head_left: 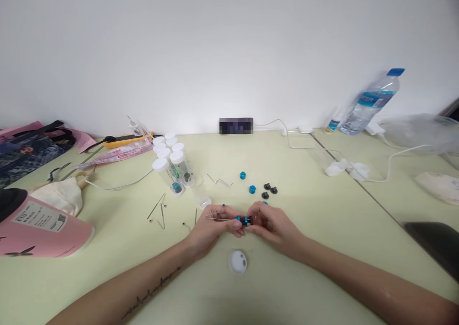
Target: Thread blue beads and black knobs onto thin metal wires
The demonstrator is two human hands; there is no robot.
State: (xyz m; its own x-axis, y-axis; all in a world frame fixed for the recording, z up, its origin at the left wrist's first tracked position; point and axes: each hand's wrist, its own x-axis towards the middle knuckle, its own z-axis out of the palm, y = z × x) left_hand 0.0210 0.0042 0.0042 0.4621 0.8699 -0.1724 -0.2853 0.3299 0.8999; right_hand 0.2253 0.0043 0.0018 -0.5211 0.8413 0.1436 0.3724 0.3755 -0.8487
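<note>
Both hands meet over the front middle of the table. My left hand is closed on a small blue and black metal fitting, with a thin bent wire lying across its fingers. At the fitting's right end, the fingertips of my right hand pinch the same piece; its finer details are too small to make out. Just beyond the right hand lie blue knobs and three black flanged screws. A white lid with dark marks or bits rests nearer me. Left of the hands stands a clear uncapped tube.
Several white-capped clear tubes stand at left centre, with bent wires in front. A pink cup fills the left edge. A phone-like screen leans on the wall. White cables and a water bottle are at right.
</note>
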